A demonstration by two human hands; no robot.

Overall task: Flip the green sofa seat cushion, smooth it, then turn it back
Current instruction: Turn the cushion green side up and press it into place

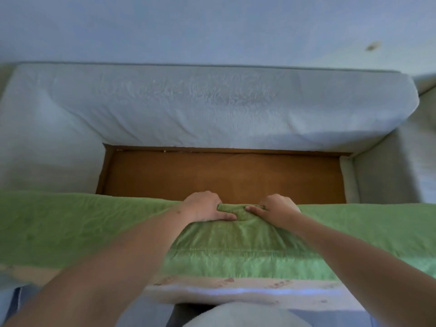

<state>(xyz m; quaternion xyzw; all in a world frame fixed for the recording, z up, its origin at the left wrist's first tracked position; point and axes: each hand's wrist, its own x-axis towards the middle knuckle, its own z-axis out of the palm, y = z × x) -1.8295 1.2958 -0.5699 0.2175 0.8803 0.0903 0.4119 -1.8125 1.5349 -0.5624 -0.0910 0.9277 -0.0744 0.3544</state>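
The green seat cushion (236,246) is tipped up toward me across the front of the sofa, its far edge raised off the seat. My left hand (205,206) grips that raised edge near the middle, fingers curled over it and thumb on the near face. My right hand (276,208) grips the same edge a short way to the right, bunching the green fabric between the two hands. Below the green cover a pale, stained underside strip (224,283) shows along the cushion's near side.
The bare brown wooden seat base (224,175) lies exposed behind the cushion. A white back cushion (212,107) stands against the wall (212,27). White armrests flank the seat at left (47,156) and right (389,166).
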